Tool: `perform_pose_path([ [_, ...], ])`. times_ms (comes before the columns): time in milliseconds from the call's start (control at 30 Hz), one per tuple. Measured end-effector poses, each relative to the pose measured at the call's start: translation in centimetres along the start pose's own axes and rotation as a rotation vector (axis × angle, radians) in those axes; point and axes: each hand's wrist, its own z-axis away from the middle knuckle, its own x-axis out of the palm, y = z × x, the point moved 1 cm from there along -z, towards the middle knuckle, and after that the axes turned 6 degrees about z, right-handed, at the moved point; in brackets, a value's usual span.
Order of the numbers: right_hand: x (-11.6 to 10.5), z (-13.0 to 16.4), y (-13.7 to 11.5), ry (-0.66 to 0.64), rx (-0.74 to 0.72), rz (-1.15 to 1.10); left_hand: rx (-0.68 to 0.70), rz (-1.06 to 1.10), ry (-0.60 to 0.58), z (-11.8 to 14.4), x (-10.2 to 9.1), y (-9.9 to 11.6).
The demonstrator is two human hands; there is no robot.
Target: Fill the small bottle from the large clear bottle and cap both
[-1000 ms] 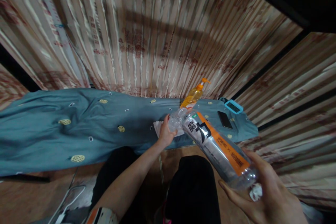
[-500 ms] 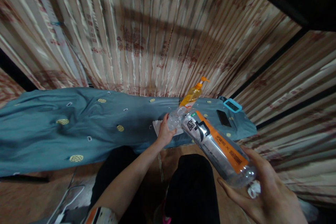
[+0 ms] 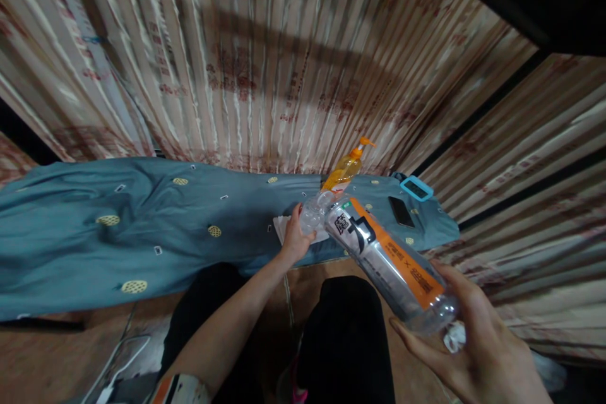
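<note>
A clear plastic bottle (image 3: 388,259) with a silver and orange label slants across in front of me. My right hand (image 3: 478,334) grips its near, bottom end between thumb and fingers. At the far end, my left hand (image 3: 298,235) is closed on clear, ribbed plastic that looks like the bottle's upper part; whether it is a separate piece I cannot tell. Under my left hand lies a white tissue (image 3: 279,225). Just behind the far end stands a yellow pump bottle (image 3: 344,170) with an orange top.
A grey-green patterned cloth (image 3: 156,211) covers the low surface before me. A dark phone (image 3: 401,211) and a blue-framed device (image 3: 416,188) lie at its right. Curtains (image 3: 265,63) hang close behind. A white cable (image 3: 113,369) lies at lower left, and crumpled white material (image 3: 454,336) by my right hand.
The whole view has shifted slightly to the left. Both hands keep their grip, and the bottle stays at nearly the same slant.
</note>
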Motion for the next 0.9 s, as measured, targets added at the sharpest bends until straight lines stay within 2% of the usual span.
perform_pose_path([
  [400,0.02,-0.52,-0.09,0.04,-0.032,0.025,-0.02,0.037,0.006,0.16,0.2,0.14],
  [900,0.16,-0.05,0.1,0.007,0.003,0.02,-0.017,0.039,0.016,0.13,0.3,0.31],
])
